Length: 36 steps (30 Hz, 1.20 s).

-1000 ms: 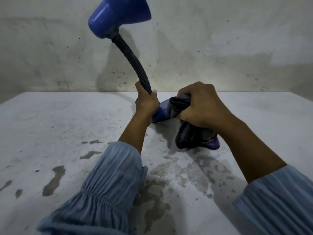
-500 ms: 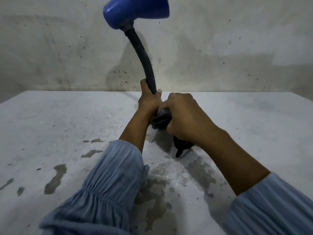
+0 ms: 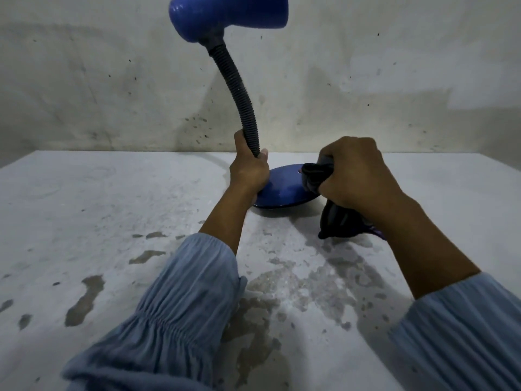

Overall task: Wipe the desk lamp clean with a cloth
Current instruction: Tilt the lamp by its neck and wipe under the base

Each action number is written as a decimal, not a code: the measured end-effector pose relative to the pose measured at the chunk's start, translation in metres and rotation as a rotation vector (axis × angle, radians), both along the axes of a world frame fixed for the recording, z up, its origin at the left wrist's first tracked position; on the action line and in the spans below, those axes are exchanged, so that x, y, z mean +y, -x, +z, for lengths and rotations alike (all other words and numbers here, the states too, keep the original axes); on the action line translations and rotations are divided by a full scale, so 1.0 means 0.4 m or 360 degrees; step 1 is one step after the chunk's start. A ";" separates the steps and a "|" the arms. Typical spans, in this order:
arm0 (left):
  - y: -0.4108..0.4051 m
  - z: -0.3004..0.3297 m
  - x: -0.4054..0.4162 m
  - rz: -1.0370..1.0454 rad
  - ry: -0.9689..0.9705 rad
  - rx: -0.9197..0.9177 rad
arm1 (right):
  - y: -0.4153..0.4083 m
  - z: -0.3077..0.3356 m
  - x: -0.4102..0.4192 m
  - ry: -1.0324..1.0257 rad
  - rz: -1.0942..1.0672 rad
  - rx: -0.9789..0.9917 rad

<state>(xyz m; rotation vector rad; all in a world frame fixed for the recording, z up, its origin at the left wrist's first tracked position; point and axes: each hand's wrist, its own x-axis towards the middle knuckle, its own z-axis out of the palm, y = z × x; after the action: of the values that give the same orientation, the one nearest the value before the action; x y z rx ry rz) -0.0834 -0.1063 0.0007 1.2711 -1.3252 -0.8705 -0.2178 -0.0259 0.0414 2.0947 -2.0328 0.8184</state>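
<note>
Your left hand [image 3: 248, 170] is wrapping tight around the lower end of the lamp's black ribbed neck [image 3: 236, 88], fingers closed on it just above the base. The desk lamp [image 3: 225, 18] is standing near the middle of the frame, its blue shade up at the top edge, its neck curving down to the round blue base [image 3: 284, 191], which is sitting on the bench [image 3: 84, 207] close to the wall [image 3: 394, 80]. Your right hand [image 3: 355, 176] is clenching a dark bunched cloth [image 3: 313, 176], pressing it against the right edge of the base, while the rest of the cloth is hanging below your fist toward the bench. Grey stains are showing on the bench in the lower centre of the frame. Both your pale blue sleeves [image 3: 174, 314] are filling the bottom of the frame.
</note>
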 end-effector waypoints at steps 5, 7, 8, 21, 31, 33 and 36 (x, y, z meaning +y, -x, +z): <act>-0.005 -0.005 -0.003 -0.0038 0.0106 -0.0211 | -0.093 -0.028 0.017 -0.0207 0.0435 0.0039; -0.008 -0.007 -0.003 -0.0095 0.0121 -0.0282 | -0.098 -0.040 0.016 -0.0325 0.0452 0.0087; -0.009 -0.008 -0.004 -0.0127 0.0120 -0.0282 | -0.086 -0.039 0.012 -0.0358 0.0409 0.0080; -0.108 0.003 -0.015 -0.0754 -0.0061 0.0177 | 0.081 0.027 -0.007 -0.0131 0.0040 -0.0167; -0.184 0.001 0.010 -0.1156 -0.0123 0.0209 | 0.053 0.036 -0.003 -0.0117 0.0097 -0.0805; -0.195 0.002 0.010 -0.1190 -0.0152 0.0206 | 0.047 0.036 -0.002 -0.0123 0.0098 -0.0814; -0.204 0.004 0.010 -0.1242 -0.0199 0.0209 | 0.035 0.035 0.000 -0.0146 0.0121 -0.0826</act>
<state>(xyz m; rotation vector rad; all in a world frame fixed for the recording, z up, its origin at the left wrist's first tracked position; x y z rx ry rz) -0.0019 -0.1022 0.0021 0.7455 -1.7007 -1.5628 -0.2318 -0.0259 0.0553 2.1894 -2.2677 1.4340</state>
